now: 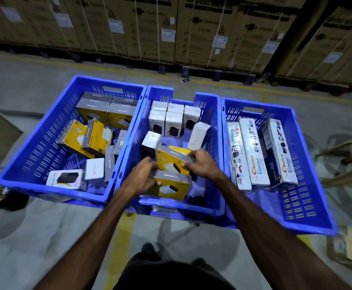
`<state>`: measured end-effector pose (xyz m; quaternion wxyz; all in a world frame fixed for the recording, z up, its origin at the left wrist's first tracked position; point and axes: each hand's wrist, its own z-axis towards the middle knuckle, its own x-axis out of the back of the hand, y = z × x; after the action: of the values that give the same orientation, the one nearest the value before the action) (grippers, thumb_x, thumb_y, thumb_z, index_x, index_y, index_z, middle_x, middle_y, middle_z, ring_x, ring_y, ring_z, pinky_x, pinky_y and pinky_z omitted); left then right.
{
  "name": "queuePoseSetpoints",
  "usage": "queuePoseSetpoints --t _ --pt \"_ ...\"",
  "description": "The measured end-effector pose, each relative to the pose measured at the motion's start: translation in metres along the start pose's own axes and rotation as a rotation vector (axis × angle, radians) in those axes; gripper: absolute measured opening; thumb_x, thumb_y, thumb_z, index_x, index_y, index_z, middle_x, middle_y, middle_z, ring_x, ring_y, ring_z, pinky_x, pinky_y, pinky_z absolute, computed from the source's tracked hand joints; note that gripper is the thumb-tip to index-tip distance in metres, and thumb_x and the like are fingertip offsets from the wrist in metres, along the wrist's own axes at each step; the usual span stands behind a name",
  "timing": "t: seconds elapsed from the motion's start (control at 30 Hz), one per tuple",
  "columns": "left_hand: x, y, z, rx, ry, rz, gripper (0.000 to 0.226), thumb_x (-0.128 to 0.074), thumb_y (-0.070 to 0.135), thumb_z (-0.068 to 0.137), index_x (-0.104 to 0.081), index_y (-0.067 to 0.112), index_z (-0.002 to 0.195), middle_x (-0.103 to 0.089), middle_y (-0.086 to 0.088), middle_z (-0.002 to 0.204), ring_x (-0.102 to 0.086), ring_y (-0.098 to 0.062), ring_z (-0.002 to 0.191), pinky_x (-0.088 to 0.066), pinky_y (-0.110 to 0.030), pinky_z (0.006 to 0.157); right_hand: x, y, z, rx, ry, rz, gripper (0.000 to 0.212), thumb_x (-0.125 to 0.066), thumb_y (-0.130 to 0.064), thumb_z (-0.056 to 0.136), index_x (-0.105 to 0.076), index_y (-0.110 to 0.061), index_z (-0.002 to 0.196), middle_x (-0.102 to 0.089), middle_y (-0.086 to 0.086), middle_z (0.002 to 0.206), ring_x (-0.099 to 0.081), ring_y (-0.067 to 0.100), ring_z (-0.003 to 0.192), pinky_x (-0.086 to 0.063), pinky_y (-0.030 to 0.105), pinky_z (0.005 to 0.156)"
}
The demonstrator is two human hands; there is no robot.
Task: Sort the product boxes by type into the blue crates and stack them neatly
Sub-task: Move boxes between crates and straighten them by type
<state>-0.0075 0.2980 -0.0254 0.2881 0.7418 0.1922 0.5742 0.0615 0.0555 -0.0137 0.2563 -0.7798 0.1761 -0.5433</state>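
Both arms reach to 12 o'clock: my left hand (144,181) grips near yellow box (172,186), right hand (202,164) clamps far yellow box (172,159), middle crate (181,208).

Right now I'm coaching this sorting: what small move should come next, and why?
Probably lift both yellow boxes out of the middle crate and carry them left. The left hand and right hand grip them, the white boxes stand stacked there, and the left crate holds the other yellow ones.

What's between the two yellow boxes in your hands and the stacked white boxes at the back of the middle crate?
In the head view, one loose white box lying askew, then bare crate floor. Another white box leans against the right wall.
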Motion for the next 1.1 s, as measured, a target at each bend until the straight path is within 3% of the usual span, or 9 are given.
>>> queuePoseSetpoints --t 0.13,0.23,0.3,0.4,0.57,0.73,0.87,1.03,1.1 --pt "0.032 0.006 -0.038 0.071 0.299 -0.068 0.04 -0.09 0.015 0.076 -0.071 0.017 0.112 -0.054 -0.001 0.105 -0.054 -0.009 0.091 -0.044 -0.021 0.079 0.03 -0.014 -0.013 0.019 0.215 0.318 0.029 -0.079 -0.033 0.087 -0.077 -0.007 0.1 -0.072 0.004 0.083 -0.065 0.013 0.068 -0.049 0.027 0.06" --pt "0.045 0.01 -0.068 0.188 0.528 -0.29 0.037 -0.091 0.012 0.076 -0.072 0.016 0.108 -0.06 -0.005 0.106 -0.059 -0.001 0.091 -0.049 -0.017 0.078 0.045 -0.028 -0.018 -0.017 0.268 0.659 0.032 -0.079 -0.039 0.087 -0.073 -0.008 0.096 -0.074 0.0 0.081 -0.071 0.016 0.075 -0.056 0.035 0.065" --pt "0.051 0.005 -0.088 0.272 0.647 -0.459 0.036 -0.09 0.018 0.078 -0.07 0.017 0.108 -0.069 -0.005 0.11 -0.068 -0.01 0.093 -0.055 -0.025 0.078 0.044 -0.047 -0.018 -0.01 0.216 0.797 0.03 -0.08 -0.031 0.089 -0.07 -0.003 0.094 -0.066 -0.006 0.067 -0.067 0.011 0.066 -0.058 0.032 0.063" --pt "0.06 0.0 -0.101 0.329 0.727 -0.67 0.035 -0.087 0.026 0.079 -0.073 0.015 0.109 -0.078 -0.007 0.103 -0.076 -0.023 0.091 -0.061 -0.036 0.079 0.042 -0.076 -0.014 -0.002 0.18 0.857 0.036 -0.082 -0.028 0.088 -0.066 0.004 0.094 -0.056 0.002 0.067 -0.062 0.013 0.063 -0.062 0.033 0.066" --pt "0.105 -0.016 -0.124 0.397 0.94 -0.687 0.019 -0.088 0.023 0.081 -0.074 0.021 0.093 -0.073 -0.013 0.08 -0.066 -0.025 0.065 -0.054 -0.029 0.061 0.018 -0.161 0.025 0.014 0.056 0.815 0.032 -0.084 -0.031 0.083 -0.063 -0.007 0.083 -0.058 0.008 0.07 -0.062 0.016 0.057 -0.064 0.034 0.064" --pt "0.161 -0.065 -0.119 0.499 0.942 -0.391 0.024 -0.089 0.026 0.08 -0.074 0.01 0.089 -0.069 -0.01 0.07 -0.065 -0.013 0.054 -0.054 -0.037 0.06 -0.017 -0.229 0.068 -0.132 -0.05 0.799 0.026 -0.083 -0.027 0.076 -0.066 -0.007 0.076 -0.065 0.004 0.064 -0.064 0.014 0.052 -0.065 0.035 0.06" --pt "0.199 -0.104 -0.102 0.579 0.863 -0.04 0.039 -0.089 0.035 0.077 -0.076 0.006 0.1 -0.074 -0.016 0.092 -0.071 -0.035 0.091 -0.051 -0.044 0.081 -0.044 -0.256 0.095 -0.232 -0.048 0.714 0.025 -0.083 -0.022 0.071 -0.064 -0.006 0.071 -0.067 0.008 0.063 -0.068 0.019 0.053 -0.065 0.044 0.06" --pt "0.225 -0.145 -0.081 0.602 0.794 -0.034 0.042 -0.079 0.044 0.075 -0.074 0.007 0.096 -0.072 -0.017 0.093 -0.069 -0.04 0.095 -0.054 -0.047 0.085 -0.067 -0.255 0.116 -0.252 0.027 0.664 0.022 -0.081 -0.023 0.072 -0.066 -0.006 0.073 -0.07 0.013 0.065 -0.068 0.022 0.045 -0.06 0.035 0.052" --pt "0.221 -0.152 -0.076 0.608 0.829 -0.045 0.041 -0.074 0.031 0.083 -0.071 0.009 0.117 -0.067 -0.02 0.115 -0.063 -0.042 0.111 -0.049 -0.049 0.098 -0.072 -0.25 0.121 -0.215 0.075 0.62 0.027 -0.08 -0.033 0.073 -0.068 -0.01 0.066 -0.075 0.009 0.069 -0.075 0.026 0.06 -0.064 0.041 0.062"
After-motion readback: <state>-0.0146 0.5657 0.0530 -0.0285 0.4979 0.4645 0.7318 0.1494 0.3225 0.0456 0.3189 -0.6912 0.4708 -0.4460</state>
